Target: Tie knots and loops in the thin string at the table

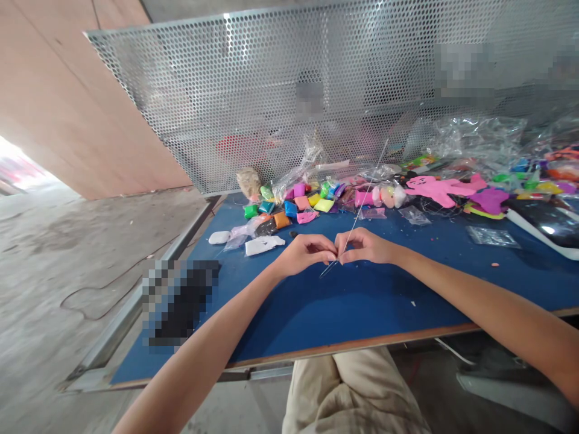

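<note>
A thin silvery wire rises up and to the right from between my fingertips, above the blue table. Its lower end, below my fingers, looks doubled back into a narrow loop. My right hand pinches the wire between thumb and fingers. Right against it, my left hand is closed in a pinch at the same spot on the wire. Fingertips hide the exact point of contact. Just beyond my left hand lie a white packet and an orange clay packet.
Colourful clay packets and clear plastic bags crowd the table's back, below a perforated metal screen. Pink cut-out figures lie at right, near a black-and-white object. A blurred dark item lies at the left edge.
</note>
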Demonstrator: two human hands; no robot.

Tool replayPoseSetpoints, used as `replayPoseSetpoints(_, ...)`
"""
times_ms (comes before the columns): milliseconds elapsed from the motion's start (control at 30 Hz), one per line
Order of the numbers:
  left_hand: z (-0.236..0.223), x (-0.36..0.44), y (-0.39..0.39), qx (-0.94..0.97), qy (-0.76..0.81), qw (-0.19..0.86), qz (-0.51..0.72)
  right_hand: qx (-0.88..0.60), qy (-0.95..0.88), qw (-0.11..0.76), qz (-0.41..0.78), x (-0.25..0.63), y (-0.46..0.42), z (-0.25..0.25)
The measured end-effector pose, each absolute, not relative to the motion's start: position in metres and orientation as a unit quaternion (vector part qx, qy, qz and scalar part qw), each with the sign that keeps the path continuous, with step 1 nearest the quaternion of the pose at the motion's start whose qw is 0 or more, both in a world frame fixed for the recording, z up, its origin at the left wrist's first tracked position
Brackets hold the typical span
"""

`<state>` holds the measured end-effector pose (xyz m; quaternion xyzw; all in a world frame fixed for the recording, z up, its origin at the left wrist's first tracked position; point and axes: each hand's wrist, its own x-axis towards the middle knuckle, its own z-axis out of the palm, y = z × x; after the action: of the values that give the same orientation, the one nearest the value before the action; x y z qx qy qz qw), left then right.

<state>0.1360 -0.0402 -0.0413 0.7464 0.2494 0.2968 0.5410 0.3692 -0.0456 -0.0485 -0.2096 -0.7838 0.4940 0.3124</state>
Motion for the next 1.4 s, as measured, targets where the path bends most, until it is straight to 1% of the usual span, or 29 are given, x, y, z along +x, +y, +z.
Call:
replayPoseSetpoints(133, -0.043, 0.137, -0.042, 0.755, 0.244, 0.536, 0.288, -0.207, -0.791, 0.290, 0.498, 0.370, -0.047, -0.046)
replayPoseSetpoints(233, -0.043, 0.138, -0.043, 0.760, 0.248, 0.525, 0.290, -0.215, -0.799, 0.292, 0.479, 0.371, -0.047, -0.044)
replayPoseSetpoints(400, -0.047, 0.139, -0.042, 0.756, 0.249, 0.525, 0.303, -0.219, -0.811, 0.310, 0.445, 0.371, -0.047, -0.045)
replayPoseSetpoints(567, -0.055, 0.140, -0.040, 0.715, 0.233, 0.552, 0.361, -0.237, -0.814, 0.359, 0.391, 0.369, -0.049, -0.047)
replayPoseSetpoints(700, -0.055, 0.141, -0.039, 0.698, 0.225, 0.564, 0.379, -0.245, -0.816, 0.388, 0.351, 0.367, -0.052, -0.045)
replayPoseSetpoints(900, -0.054, 0.139, -0.037, 0.703, 0.236, 0.545, 0.393, -0.242, -0.829, 0.401, 0.306, 0.365, -0.057, -0.041)
replayPoseSetpoints(1067, -0.053, 0.138, -0.039, 0.710, 0.241, 0.545, 0.376, -0.242, -0.844, 0.394, 0.272, 0.363, -0.059, -0.040)
replayPoseSetpoints(1200, -0.040, 0.138, -0.039, 0.717, 0.247, 0.531, 0.377, -0.265, -0.815, 0.416, 0.303, 0.362, -0.057, -0.041)
replayPoseSetpoints(1333, -0.008, 0.137, -0.055, 0.698, 0.236, 0.476, 0.481, -0.295, -0.779, 0.451, 0.320, 0.365, -0.052, -0.041)
replayPoseSetpoints(1367, -0.001, 0.138, -0.065, 0.697, 0.211, 0.474, 0.495, -0.306, -0.772, 0.457, 0.318, 0.367, -0.050, -0.042)
replayPoseSetpoints(1400, 0.004, 0.140, -0.078, 0.704, 0.179, 0.489, 0.483, -0.316, -0.765, 0.463, 0.317, 0.368, -0.049, -0.042)
